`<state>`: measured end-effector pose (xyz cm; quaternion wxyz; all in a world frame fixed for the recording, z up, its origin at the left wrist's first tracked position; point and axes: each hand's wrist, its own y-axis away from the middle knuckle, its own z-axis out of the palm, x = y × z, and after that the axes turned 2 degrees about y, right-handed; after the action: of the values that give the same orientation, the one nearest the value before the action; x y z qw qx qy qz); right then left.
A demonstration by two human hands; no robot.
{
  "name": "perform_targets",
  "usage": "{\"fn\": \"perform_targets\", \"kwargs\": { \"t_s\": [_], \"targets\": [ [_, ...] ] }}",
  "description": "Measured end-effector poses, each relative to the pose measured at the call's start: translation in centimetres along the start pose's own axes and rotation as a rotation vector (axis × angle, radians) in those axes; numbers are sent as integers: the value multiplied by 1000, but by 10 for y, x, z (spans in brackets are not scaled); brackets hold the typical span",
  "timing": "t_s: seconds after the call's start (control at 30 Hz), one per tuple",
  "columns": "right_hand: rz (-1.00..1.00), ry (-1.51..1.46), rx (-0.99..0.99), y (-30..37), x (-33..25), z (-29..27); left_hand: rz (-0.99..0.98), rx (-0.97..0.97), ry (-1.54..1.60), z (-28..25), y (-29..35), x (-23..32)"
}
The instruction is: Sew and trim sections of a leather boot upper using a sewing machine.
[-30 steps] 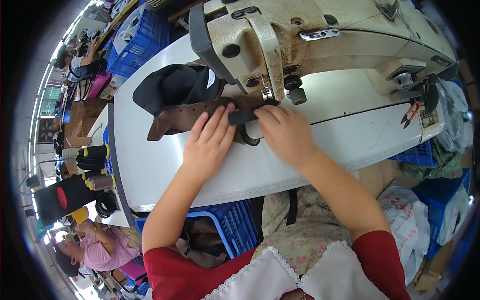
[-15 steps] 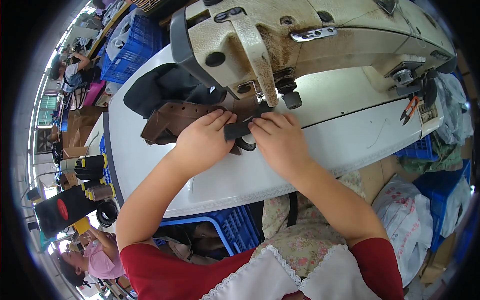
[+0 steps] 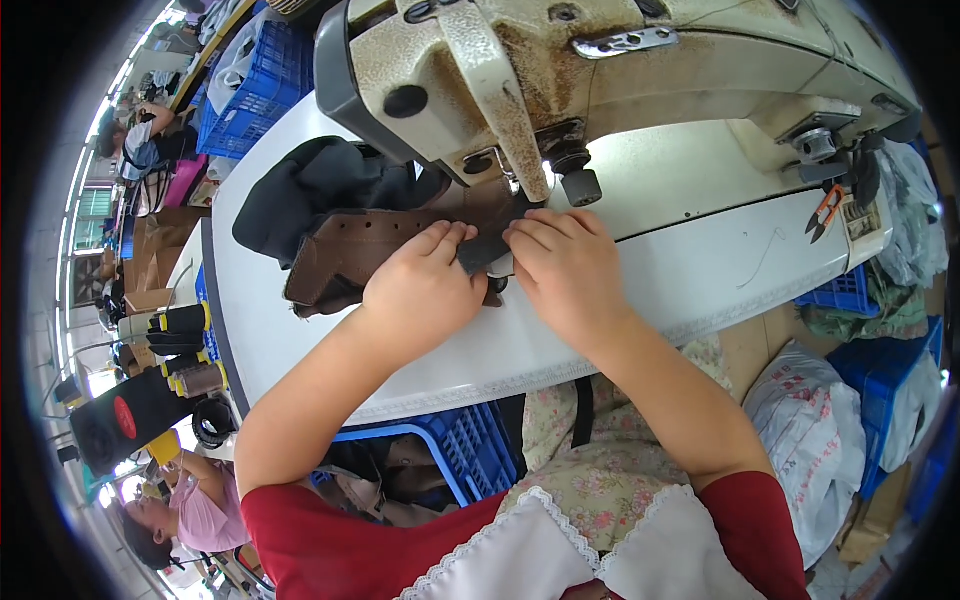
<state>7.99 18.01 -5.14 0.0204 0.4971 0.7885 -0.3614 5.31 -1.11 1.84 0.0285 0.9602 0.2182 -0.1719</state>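
Under the needle of a sewing machine (image 3: 515, 175) lies a brown shoe upper (image 3: 370, 245) with a row of punched holes, its black fabric part (image 3: 300, 195) bunched up to the left. My left hand (image 3: 425, 290) is closed on the brown upper, fingers bent over its near edge and thumb hidden. A dark grey strip (image 3: 484, 252) runs between my two hands toward the needle. My right hand (image 3: 568, 268), closed with fingertips pressed together, grips the strip's right side just in front of the presser foot. The stitching spot itself is hidden by the machine head and fingers.
Orange-handled thread snips (image 3: 826, 212) lie at the right end of the white table (image 3: 690, 285). A loose thread is nearby. Below the table edge stands a blue crate (image 3: 470, 450) of pieces. Thread cones (image 3: 185, 335) stand at left; co-workers sit beyond.
The view has shifted slightly. The brown upper shows more of its surface, and the strip's near end has drawn in toward the needle between my hands. Both hands keep their grip.
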Motion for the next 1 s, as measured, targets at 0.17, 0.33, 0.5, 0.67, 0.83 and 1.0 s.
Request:
{"fn": "perform_targets", "kwargs": {
  "t_s": [0.17,0.33,0.5,0.67,0.83,1.0],
  "targets": [
    [-3,0,15,-1,1,0,-11,-20,-20,-3,-3,4],
    [0,3,25,-1,1,1,-20,-31,-33,-2,-4,9],
    [23,17,52,-2,4,-1,-17,27,-6,-1,-9,15],
    [58,11,53,-1,10,1,-57,-22,-28,-1,-18,25],
    [83,-2,29,-4,8,-1,-88,33,-3,2,-22,31],
    [71,-64,-8,-6,7,-4,-177,59,41,2,-21,36]
  ]
}}
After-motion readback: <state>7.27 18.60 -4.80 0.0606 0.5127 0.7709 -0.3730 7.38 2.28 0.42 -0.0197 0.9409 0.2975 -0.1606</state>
